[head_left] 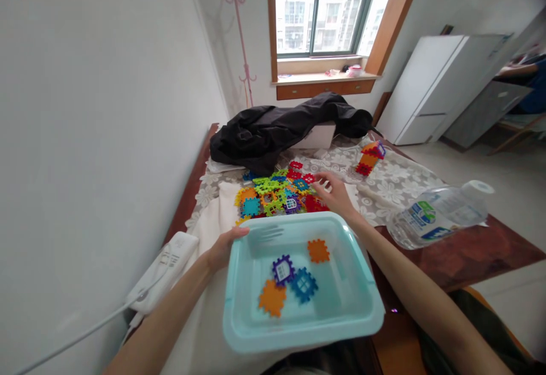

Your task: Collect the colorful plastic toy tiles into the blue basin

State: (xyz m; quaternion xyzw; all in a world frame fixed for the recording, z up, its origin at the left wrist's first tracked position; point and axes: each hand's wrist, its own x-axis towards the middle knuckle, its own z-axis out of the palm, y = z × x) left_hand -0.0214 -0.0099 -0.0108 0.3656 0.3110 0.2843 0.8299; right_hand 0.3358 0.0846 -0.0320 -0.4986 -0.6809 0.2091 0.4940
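Observation:
My left hand (225,244) grips the left rim of a light blue plastic tub (350,289), thumb over the edge. Inside the tub lie an orange notched tile (318,251), a second orange tile (272,298), a purple window tile (284,271) and a blue window tile (304,284). Beyond the tub is a pile of interlocking plastic tiles (273,193) in several colours. At the pile's right side my right hand (331,192) reaches in, fingers bent and slightly apart beside the red tiles (314,203). I cannot see anything held in it.
A clear plastic bottle (435,215) lies at the right. Behind it stands a small tile model (369,157). Black cloth (273,130) covers the table's far end, partly over a white box (315,136). A white power strip (162,272) with a cable sits along the left wall.

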